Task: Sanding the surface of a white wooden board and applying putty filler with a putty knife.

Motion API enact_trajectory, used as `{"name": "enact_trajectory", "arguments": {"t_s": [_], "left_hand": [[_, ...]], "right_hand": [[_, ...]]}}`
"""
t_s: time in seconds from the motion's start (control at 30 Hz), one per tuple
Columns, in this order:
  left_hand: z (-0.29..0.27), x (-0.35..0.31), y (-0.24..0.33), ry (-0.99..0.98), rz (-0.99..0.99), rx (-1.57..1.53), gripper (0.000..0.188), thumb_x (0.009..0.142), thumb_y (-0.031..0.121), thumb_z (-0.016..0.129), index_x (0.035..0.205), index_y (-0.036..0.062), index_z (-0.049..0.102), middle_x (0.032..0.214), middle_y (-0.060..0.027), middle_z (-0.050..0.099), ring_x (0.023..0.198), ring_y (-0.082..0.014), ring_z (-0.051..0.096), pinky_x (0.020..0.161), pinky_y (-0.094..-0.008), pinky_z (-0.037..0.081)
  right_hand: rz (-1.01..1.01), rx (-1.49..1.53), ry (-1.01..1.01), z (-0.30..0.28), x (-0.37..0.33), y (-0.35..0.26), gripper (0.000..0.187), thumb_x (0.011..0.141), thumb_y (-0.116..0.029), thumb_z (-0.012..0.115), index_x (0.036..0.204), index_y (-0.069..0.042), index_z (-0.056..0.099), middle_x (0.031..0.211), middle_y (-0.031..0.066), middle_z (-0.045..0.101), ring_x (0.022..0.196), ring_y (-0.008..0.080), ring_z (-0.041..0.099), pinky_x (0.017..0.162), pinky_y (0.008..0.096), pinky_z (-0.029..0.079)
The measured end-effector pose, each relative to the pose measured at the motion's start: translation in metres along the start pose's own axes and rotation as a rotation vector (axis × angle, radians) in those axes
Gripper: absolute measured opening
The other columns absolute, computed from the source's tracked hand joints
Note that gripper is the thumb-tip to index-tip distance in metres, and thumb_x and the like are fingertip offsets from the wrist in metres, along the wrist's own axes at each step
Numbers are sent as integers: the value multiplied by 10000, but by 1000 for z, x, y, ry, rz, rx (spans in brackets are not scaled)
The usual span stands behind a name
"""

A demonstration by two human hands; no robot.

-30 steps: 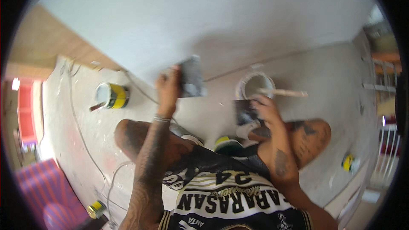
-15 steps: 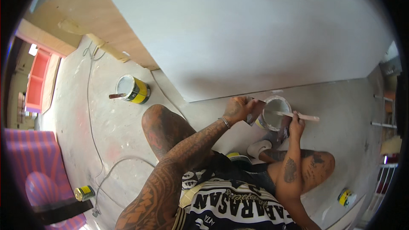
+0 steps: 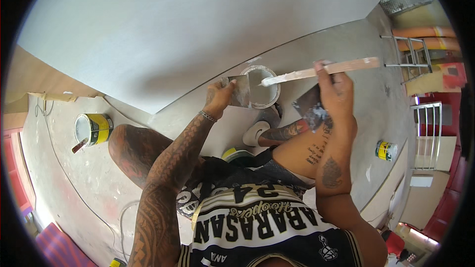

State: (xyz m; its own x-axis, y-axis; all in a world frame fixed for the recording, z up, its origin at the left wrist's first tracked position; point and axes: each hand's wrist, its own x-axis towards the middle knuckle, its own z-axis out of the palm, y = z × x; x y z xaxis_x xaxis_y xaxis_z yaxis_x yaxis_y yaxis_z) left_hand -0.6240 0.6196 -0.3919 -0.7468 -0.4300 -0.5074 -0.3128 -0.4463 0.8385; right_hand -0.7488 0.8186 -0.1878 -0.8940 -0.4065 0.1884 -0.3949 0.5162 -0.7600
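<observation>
Between my bare legs stands an open can [image 3: 275, 100] of white paste. My left hand [image 3: 218, 97] grips a flat putty knife [image 3: 241, 92], its blade beside the can's left rim. Pinched in my right hand [image 3: 338, 94] is a wooden stick [image 3: 321, 71], tilted above the can, with a white clump on its lower end. A second flat blade, dark and smeared with white [image 3: 310, 105], hangs under the same hand; how the fingers hold it is partly hidden.
A large white panel [image 3: 163, 24] rises just beyond the can. To the left, another can [image 3: 101, 127] has a brush leaning out of it, near a cable [image 3: 74, 188] on the floor. A small can [image 3: 386, 151] and metal ladders [image 3: 408, 52] stand at right.
The stick has come up out of the can and swung right, with white paste on its end. My right hand has risen with it. The whole view has turned to the right.
</observation>
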Motion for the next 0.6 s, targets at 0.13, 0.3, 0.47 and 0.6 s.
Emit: {"name": "enact_trajectory", "arguments": {"t_s": [0.13,0.3,0.47,0.6], "left_hand": [[22,-3,11,36,-41,170,393,914,295,605,1056,-71,598,939,-116,647,805,-195,634,672,-314,543],[41,11,4,-51,-147,-122,445,922,312,583,1157,-64,542,1059,-152,610,889,-269,651,718,-393,588],[51,15,-6,-64,-227,-192,443,933,305,562,1191,-54,525,1088,-180,592,897,-285,653,717,-420,596],[59,6,-1,-93,-192,-187,397,933,272,530,1137,-67,562,1110,-217,592,902,-329,653,648,-421,615]], "right_hand": [[42,1,85,-44,-5,-45,213,899,-189,643,964,13,668,794,-7,594,759,65,497,703,219,418],[-90,24,151,-73,-14,-78,201,902,-170,631,962,19,665,763,-14,562,738,51,473,654,208,378],[-103,-15,113,-64,-23,-76,200,910,-177,618,956,14,659,752,-31,541,715,45,462,622,207,359],[-104,-151,53,-20,-31,-35,196,917,-186,603,945,3,650,770,72,637,689,131,567,652,264,450]]}}
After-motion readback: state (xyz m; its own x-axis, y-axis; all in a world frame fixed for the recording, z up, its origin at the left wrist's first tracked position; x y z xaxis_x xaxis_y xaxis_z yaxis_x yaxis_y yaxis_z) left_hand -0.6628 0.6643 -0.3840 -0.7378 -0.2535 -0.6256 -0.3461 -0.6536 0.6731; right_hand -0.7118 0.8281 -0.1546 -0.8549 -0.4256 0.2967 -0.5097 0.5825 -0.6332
